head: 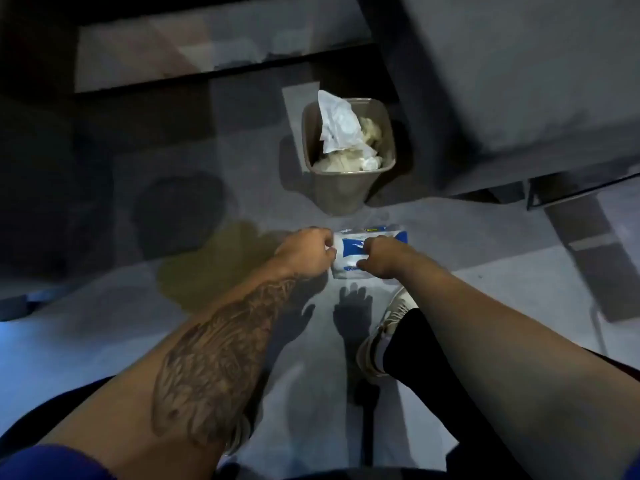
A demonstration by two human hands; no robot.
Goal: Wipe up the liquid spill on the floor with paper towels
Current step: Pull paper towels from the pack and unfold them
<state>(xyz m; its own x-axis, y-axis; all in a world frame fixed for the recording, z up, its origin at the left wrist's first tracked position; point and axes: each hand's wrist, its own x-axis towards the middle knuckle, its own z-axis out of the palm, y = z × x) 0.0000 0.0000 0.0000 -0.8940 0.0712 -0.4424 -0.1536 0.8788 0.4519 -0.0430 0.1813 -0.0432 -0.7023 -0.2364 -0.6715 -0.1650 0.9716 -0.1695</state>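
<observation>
A blue and white pack of paper towels (356, 244) lies on the grey floor in front of me. My left hand (306, 249) pinches the pack's left end with curled fingers. My right hand (382, 256) grips the pack's near side, fingers curled on the wrapper. A yellowish liquid spill (214, 261) spreads over the floor just left of my left hand, running from near the pack back toward my left forearm.
A beige waste bin (343, 192) holding crumpled white paper stands just beyond the pack. Dark furniture (519, 81) looms at the upper right and a low shelf (173, 53) at the upper left. My shoe (388, 327) rests under my right forearm.
</observation>
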